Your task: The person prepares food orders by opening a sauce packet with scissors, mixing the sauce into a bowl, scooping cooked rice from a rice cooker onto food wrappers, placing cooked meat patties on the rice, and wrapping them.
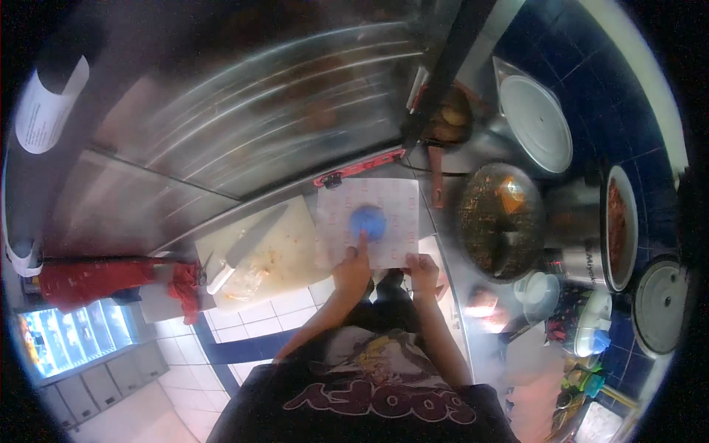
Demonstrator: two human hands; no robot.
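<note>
A square sheet of pale printed paper (332, 199) lies on the counter in front of me. In its middle is a round blue patch (368, 220); I cannot tell if it is printed or a separate thing. My left hand (352, 272) is over the sheet's lower edge, the index finger stretched out to the blue patch and nothing seen in the grip. At the lower right corner, my right hand (423, 275) pinches the paper. Left of the sheet, a white cutting board (292, 255) bears a kitchen knife (240, 247), crumbs and a crumpled clear plastic piece (247, 286).
A dark round pan (501, 221) is to the right, with a large pot (580, 229) of reddish-brown food beyond it. Lids (535, 122) lean by the blue tiled wall. A steel panel (295, 111) rises behind the counter. Red cloth (111, 284) hangs at left.
</note>
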